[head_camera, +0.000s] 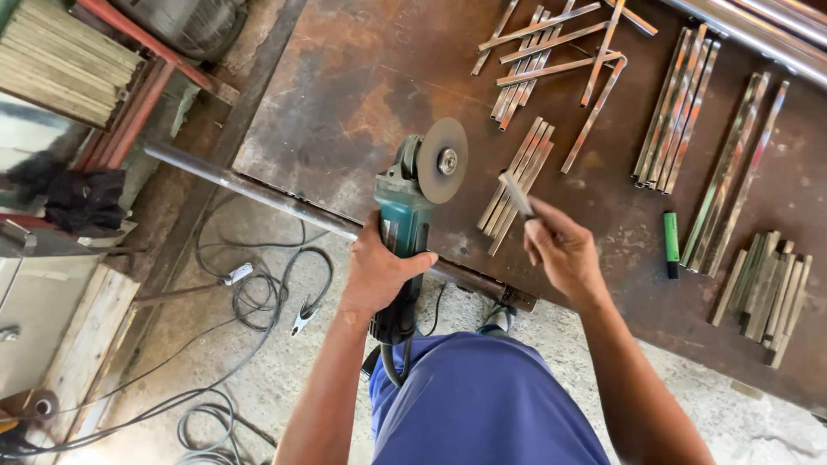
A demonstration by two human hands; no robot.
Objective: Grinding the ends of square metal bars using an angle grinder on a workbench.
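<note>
My left hand point(382, 269) grips the body of a teal angle grinder point(405, 215), whose grey disc point(442, 160) faces up over the edge of a rusty steel table point(362, 86). In my right hand point(562, 250) is a short shiny metal strip point(517, 195), pinched between the fingers and lifted just right of the disc. The strip and the disc are apart. Beneath the strip lies a small bundle of similar strips point(517, 176) on the table.
Piles of metal strips lie at the table's far middle point(551, 47), right point(680, 108) and near right point(771, 293). A green marker point(671, 244) lies between them. A steel pipe point(258, 194) runs along the table edge. Cables point(250, 301) and a clamp point(302, 319) cover the floor at left.
</note>
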